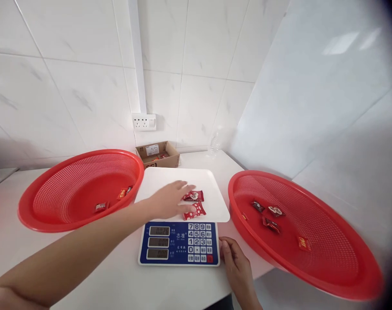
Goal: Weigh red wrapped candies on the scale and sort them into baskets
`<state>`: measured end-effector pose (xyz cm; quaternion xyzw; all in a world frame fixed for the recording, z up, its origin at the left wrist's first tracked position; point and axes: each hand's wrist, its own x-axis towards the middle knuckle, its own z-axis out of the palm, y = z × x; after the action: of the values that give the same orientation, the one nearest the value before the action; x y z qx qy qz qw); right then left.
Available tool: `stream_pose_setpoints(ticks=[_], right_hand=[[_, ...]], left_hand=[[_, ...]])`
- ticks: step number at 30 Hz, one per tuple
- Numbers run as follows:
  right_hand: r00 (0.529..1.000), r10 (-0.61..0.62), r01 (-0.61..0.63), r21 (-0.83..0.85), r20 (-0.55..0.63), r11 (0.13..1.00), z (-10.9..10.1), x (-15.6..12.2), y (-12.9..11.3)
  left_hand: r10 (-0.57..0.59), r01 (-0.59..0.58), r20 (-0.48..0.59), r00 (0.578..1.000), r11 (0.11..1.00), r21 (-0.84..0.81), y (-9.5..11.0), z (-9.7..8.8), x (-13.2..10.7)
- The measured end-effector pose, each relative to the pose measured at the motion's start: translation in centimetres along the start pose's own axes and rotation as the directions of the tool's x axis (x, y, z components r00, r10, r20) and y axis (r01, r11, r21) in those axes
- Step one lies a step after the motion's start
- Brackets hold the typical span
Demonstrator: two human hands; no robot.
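My left hand (170,201) reaches over the white weighing tray (150,181) of a digital scale, fingers spread and apart. Its fingertips lie over a dark red wrapped candy (198,196), and the thumb is at a red candy packet with white dots (197,211). Whether the fingertips press on them I cannot tell. Below the tray is the scale's blue panel (179,254) with number keys and three displays; the top one seems to read 0.026. At the scale's right edge my right hand (237,262) is curled, thumb and forefinger against the side; its other fingertips are hidden.
A large red mesh basket (31,211) stands left of the scale with a few candies inside. Another red basket (370,275) is on the right, holding several candies. Behind the tray sits a small cardboard box (168,161). A wall socket (144,122) is above it.
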<state>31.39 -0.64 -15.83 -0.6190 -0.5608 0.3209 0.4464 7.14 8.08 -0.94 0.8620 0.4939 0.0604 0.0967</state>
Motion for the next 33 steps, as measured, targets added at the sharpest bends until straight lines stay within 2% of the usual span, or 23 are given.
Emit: stream_pose_setpoints(ticks=[2, 5, 12, 16, 19, 21, 24, 28, 31, 33], right_hand=[[1.0, -0.002, 0.002, -0.004, -0.007, 1.0, 0.0, 0.0, -0.2], [1.0, 0.0, 0.0, -0.01, -0.005, 1.0, -0.1, 0.0, -0.4], [1.0, -0.005, 0.005, -0.01, 0.002, 1.0, -0.2, -0.1, -0.4], [1.0, -0.005, 0.005, 0.001, 0.009, 1.0, -0.2, -0.1, -0.5], [1.0, 0.008, -0.007, -0.006, 0.021, 1.0, -0.2, -0.1, -0.3], [1.0, 0.018, -0.018, -0.011, 0.016, 1.0, -0.2, -0.1, 0.0], [0.999, 0.04, -0.04, -0.031, 0.001, 0.999, -0.2, -0.1, 0.4], [0.998, 0.062, -0.061, -0.064, 0.01, 0.996, -0.3, 0.0, 0.6], [0.996, 0.085, -0.085, -0.076, -0.004, 0.993, -0.3, 0.0, 0.6], [0.995, 0.094, -0.096, -0.085, -0.028, 0.992, -0.3, -0.1, 0.7]], left_hand=[[0.072, -0.071, 0.053, 0.996, 0.997, -0.024, 1.2, 1.1, 0.8], [0.082, -0.08, 0.06, 0.995, 0.996, -0.027, 1.8, 2.1, 1.9], [0.021, -0.019, 0.052, 0.998, 0.999, -0.038, 1.1, 1.5, 3.6], [0.001, 0.002, 0.032, 0.999, 0.996, -0.092, 1.0, 1.4, 3.3], [-0.055, 0.049, -0.044, 0.998, 0.99, -0.131, 0.7, 0.9, 2.3], [-0.123, 0.104, -0.112, 0.986, 0.981, -0.161, 0.0, 0.0, 1.1], [-0.26, 0.22, -0.204, 0.944, 0.955, -0.198, -2.0, -2.3, -1.4], [-0.472, 0.427, -0.302, 0.828, 0.881, -0.205, -5.7, -5.0, -5.4], [-0.588, 0.563, -0.339, 0.734, 0.807, -0.179, -7.9, -5.7, -8.3], [-0.625, 0.612, -0.345, 0.701, 0.774, -0.159, -8.7, -5.3, -10.1]])
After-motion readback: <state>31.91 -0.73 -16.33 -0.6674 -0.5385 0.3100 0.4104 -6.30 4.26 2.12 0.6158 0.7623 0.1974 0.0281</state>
